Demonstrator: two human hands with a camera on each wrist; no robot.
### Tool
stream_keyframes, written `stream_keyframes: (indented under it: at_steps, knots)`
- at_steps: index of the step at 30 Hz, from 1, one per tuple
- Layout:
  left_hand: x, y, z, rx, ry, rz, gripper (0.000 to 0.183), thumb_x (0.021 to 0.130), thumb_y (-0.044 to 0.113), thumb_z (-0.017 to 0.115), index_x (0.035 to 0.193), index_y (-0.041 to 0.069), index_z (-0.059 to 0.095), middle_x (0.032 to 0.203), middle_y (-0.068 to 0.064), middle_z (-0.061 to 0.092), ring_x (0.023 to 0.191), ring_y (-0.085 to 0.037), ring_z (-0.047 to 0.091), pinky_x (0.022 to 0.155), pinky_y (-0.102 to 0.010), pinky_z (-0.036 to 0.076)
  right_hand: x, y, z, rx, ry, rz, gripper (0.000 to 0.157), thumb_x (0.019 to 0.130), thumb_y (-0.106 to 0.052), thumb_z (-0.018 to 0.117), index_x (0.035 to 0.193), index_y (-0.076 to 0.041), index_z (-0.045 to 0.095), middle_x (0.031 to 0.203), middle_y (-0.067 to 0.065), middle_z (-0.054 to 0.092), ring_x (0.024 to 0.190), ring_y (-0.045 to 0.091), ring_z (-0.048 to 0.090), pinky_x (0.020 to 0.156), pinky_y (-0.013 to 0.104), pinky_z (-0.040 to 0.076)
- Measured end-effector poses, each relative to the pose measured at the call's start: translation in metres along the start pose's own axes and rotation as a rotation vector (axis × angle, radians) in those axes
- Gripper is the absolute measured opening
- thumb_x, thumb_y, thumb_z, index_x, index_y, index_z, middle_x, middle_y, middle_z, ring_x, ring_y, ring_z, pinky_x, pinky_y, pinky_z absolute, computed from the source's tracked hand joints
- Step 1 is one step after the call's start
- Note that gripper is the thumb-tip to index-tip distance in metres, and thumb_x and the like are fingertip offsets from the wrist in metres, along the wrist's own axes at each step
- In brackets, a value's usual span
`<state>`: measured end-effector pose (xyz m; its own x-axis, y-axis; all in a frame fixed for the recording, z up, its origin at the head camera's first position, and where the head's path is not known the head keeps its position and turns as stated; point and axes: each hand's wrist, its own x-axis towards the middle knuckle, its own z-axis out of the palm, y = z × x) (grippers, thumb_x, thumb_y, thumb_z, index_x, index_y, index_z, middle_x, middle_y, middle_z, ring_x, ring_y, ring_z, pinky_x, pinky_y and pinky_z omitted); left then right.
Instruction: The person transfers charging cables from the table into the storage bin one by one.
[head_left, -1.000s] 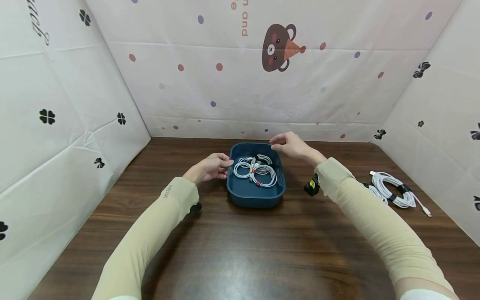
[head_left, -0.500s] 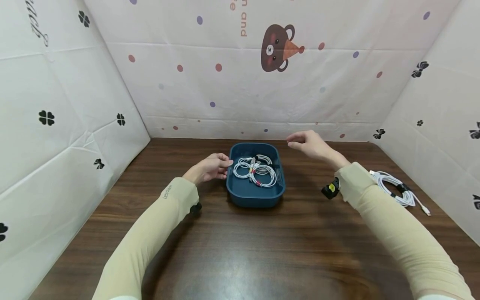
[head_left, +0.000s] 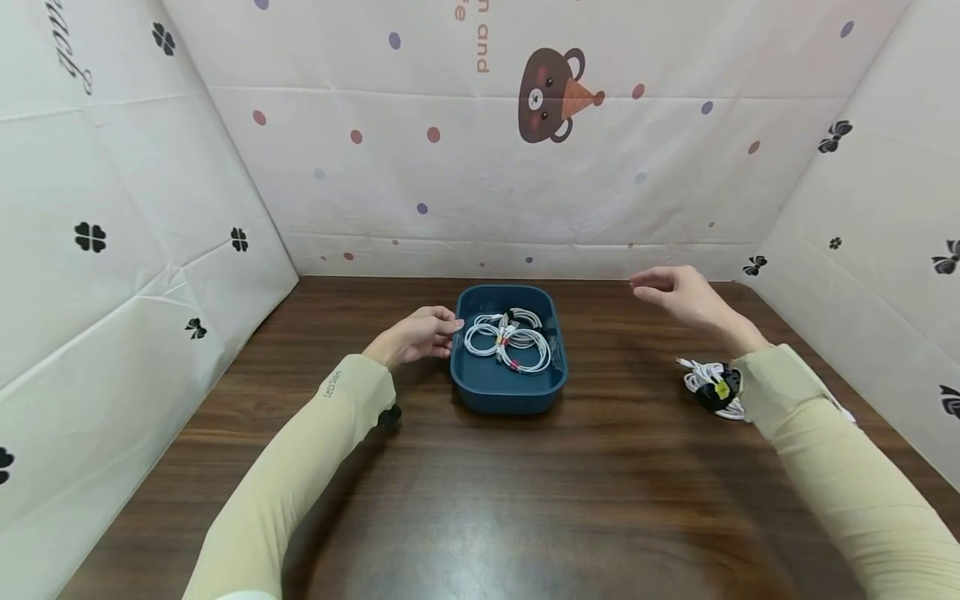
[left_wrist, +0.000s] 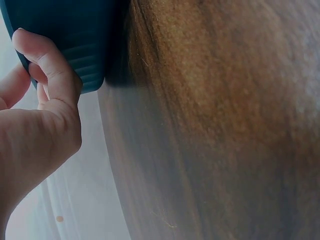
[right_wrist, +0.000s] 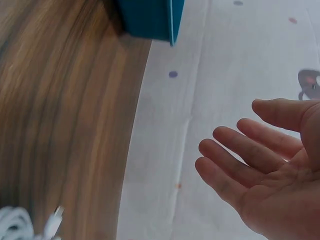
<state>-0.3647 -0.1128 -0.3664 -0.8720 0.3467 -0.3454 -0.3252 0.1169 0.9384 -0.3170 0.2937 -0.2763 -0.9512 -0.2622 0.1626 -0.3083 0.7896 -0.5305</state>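
Observation:
A dark blue plastic bin (head_left: 510, 402) stands near the back of the table. Inside it lie coiled white charging cables (head_left: 513, 364) with small coloured and black ties. My left hand (head_left: 420, 335) pinches the bin's left rim between thumb and fingers; the left wrist view shows those fingers (left_wrist: 55, 70) against the bin's ribbed side. Off to the bin's right, my right hand (head_left: 686, 296) is in the air with relaxed fingers and nothing in them. Closer to the right forearm is another bundle of white cables (head_left: 699, 372), partly hidden by the wrist camera and sleeve.
A brown wood-grain table (head_left: 465, 492) carries everything. White printed sheets stand as walls at the back (head_left: 360, 192), the left (head_left: 135, 333) and the right (head_left: 877, 333). A cable plug (right_wrist: 56, 215) shows at the lower left of the right wrist view.
My right hand has moved away from the bin's back right edge, rightward through the air, and the wrist now covers part of the right-hand cables. My left hand has stayed on the rim.

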Motion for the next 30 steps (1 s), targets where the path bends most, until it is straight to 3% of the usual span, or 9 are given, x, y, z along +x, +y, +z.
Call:
stream_keyframes:
  at_steps: [6, 12, 20, 22, 25, 30]
  knots:
    - [0.0, 0.0, 0.0, 0.002, -0.005, 0.003, 0.011, 0.098, 0.017, 0.057, 0.1, 0.011, 0.048, 0.081, -0.005, 0.053, 0.066, -0.017, 0.052, 0.059, -0.026, 0.052, -0.014, 0.02, -0.009, -0.063, 0.026, 0.014, 0.036, 0.099, -0.024, 0.056, 0.125, -0.001, 0.06, 0.122, 0.022, 0.065, 0.111, 0.033, 0.062, 0.079, 0.022, 0.048]
    - [-0.002, 0.001, 0.001, 0.001, -0.003, 0.005, 0.01, 0.098, 0.017, 0.056, 0.101, 0.011, 0.048, 0.083, -0.005, 0.052, 0.066, -0.016, 0.051, 0.059, -0.026, 0.052, -0.026, 0.04, -0.014, -0.105, -0.03, 0.063, 0.033, 0.099, -0.02, 0.054, 0.125, 0.001, 0.059, 0.121, 0.025, 0.064, 0.111, 0.04, 0.061, 0.08, 0.032, 0.05]
    - [-0.003, 0.001, 0.0, 0.009, -0.001, 0.0, 0.01, 0.098, 0.017, 0.056, 0.1, 0.012, 0.048, 0.082, -0.005, 0.052, 0.065, -0.016, 0.052, 0.059, -0.025, 0.052, -0.035, 0.07, -0.016, -0.198, -0.13, 0.086, 0.029, 0.091, -0.004, 0.057, 0.115, 0.011, 0.06, 0.111, 0.031, 0.065, 0.106, 0.048, 0.059, 0.084, 0.054, 0.049]
    - [-0.002, 0.001, 0.0, 0.006, -0.002, 0.002, 0.01, 0.098, 0.017, 0.057, 0.1, 0.012, 0.048, 0.082, -0.005, 0.053, 0.066, -0.016, 0.052, 0.059, -0.025, 0.052, -0.037, 0.078, -0.018, -0.22, -0.163, 0.102, 0.03, 0.088, -0.002, 0.057, 0.114, 0.013, 0.06, 0.108, 0.031, 0.065, 0.103, 0.048, 0.06, 0.082, 0.053, 0.05]
    - [-0.001, 0.001, 0.0, 0.003, 0.0, 0.004, 0.01, 0.097, 0.016, 0.057, 0.101, 0.011, 0.048, 0.083, -0.005, 0.053, 0.066, -0.017, 0.052, 0.059, -0.026, 0.052, -0.04, 0.089, -0.02, -0.239, -0.213, 0.116, 0.032, 0.081, 0.003, 0.055, 0.11, 0.014, 0.061, 0.1, 0.029, 0.067, 0.089, 0.036, 0.065, 0.072, 0.042, 0.053]
    - [-0.002, 0.001, 0.0, 0.0, 0.0, 0.006, 0.01, 0.098, 0.016, 0.056, 0.1, 0.011, 0.048, 0.083, -0.006, 0.052, 0.065, -0.017, 0.051, 0.058, -0.026, 0.052, -0.043, 0.103, -0.019, -0.273, -0.308, 0.109, 0.037, 0.069, 0.006, 0.055, 0.105, 0.013, 0.064, 0.095, 0.025, 0.069, 0.086, 0.03, 0.065, 0.069, 0.035, 0.05]
